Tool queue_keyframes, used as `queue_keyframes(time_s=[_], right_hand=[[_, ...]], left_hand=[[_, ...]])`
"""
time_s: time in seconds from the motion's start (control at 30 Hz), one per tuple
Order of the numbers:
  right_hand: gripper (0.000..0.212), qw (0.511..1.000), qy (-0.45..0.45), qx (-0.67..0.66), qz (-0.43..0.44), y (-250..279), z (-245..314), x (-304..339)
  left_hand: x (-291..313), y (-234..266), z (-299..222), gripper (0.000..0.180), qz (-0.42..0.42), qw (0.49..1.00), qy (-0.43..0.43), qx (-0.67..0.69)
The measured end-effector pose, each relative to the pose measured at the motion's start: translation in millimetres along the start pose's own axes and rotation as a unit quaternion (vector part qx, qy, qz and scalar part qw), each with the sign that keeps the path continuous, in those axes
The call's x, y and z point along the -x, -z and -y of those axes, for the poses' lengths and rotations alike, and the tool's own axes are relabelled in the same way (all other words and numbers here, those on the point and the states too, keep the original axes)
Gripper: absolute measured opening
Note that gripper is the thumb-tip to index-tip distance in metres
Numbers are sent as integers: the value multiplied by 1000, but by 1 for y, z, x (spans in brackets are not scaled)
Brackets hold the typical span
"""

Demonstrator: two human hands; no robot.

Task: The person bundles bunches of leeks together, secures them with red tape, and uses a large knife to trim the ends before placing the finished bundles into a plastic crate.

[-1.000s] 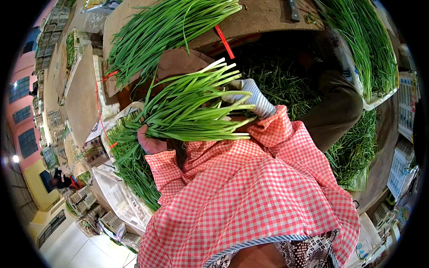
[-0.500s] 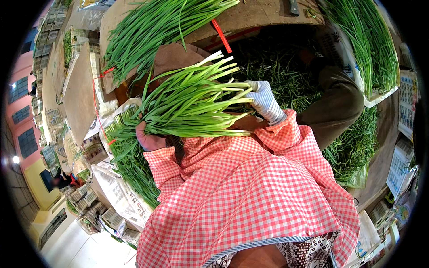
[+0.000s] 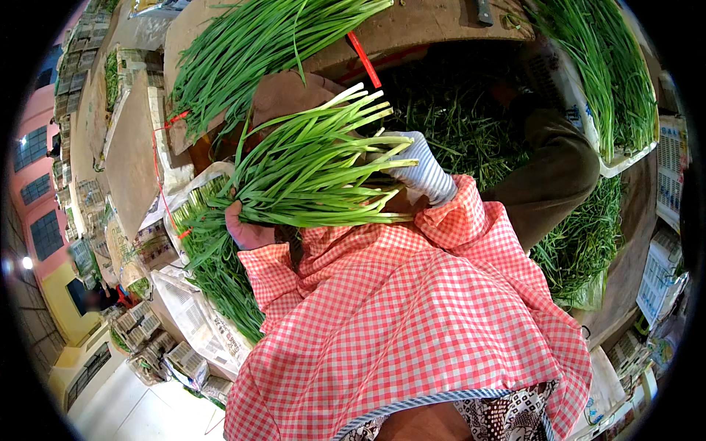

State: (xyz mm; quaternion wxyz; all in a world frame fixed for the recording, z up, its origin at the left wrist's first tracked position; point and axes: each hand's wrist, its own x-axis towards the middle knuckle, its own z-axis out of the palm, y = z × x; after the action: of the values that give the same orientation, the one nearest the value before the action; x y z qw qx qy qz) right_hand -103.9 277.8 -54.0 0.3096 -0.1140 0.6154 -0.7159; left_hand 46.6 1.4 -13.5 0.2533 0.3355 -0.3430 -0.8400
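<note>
A loose bunch of garlic chives (image 3: 316, 165) lies across my lap, green leaves to the left and pale stalk ends to the right. My left hand (image 3: 248, 228) is closed round the leafy part at the lower left. On my right hand (image 3: 428, 173) is a white and blue striped glove. It is closed on the stalk ends at the bunch's right side, its fingertips partly hidden behind them. More garlic chives (image 3: 228, 283) lie under and beside my left hand in a paper-lined container.
A large bunch of garlic chives (image 3: 257, 59) rests on the brown board ahead, near a red strip (image 3: 364, 59). A knife handle (image 3: 484, 13) shows at the far edge. Leaf scraps (image 3: 471, 136) cover the hollow beyond my right hand. Chives fill a lined crate (image 3: 614, 88) at right.
My right hand has shifted slightly left and down, further in behind the stalk ends. The left hand keeps its hold and the bunch has barely moved.
</note>
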Motion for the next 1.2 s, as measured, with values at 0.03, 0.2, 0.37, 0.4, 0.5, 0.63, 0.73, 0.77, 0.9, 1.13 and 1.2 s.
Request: queue_keyframes(time_s=[0.03,0.2,0.37,0.4,0.5,0.63,0.73,0.77,0.9,1.13,1.2], right_hand=[[24,999,-5,-15,-30,7,-27,-6],[23,853,-51,514,-73,67,11,13],[21,775,-108,592,-191,187,29,60],[25,754,-119,616,-194,200,39,67],[27,702,-53,673,-229,200,50,66],[38,771,-196,598,-92,161,66,35],[51,850,-4,519,-89,107,72,8],[56,885,65,454,-76,86,73,-4],[74,950,172,261,-5,3,96,-58],[93,975,160,-3,154,-51,124,-44],[95,972,192,53,127,-46,126,-34]], left_hand=[[-2,-1,0,36,6,1000,12,5],[-2,-6,-11,37,43,998,40,17],[5,-6,-34,39,58,998,22,-21],[3,-8,-35,39,36,998,5,-52],[-2,-8,-55,39,75,993,1,-91],[2,-57,-60,44,164,972,-87,-142],[2,-74,-64,33,199,973,-75,-85],[4,-85,-66,28,208,973,-67,-77],[7,-126,-59,26,251,966,-50,-41],[-1,-194,-60,29,279,951,-79,-106],[-14,-217,-46,27,293,912,-192,-215]])
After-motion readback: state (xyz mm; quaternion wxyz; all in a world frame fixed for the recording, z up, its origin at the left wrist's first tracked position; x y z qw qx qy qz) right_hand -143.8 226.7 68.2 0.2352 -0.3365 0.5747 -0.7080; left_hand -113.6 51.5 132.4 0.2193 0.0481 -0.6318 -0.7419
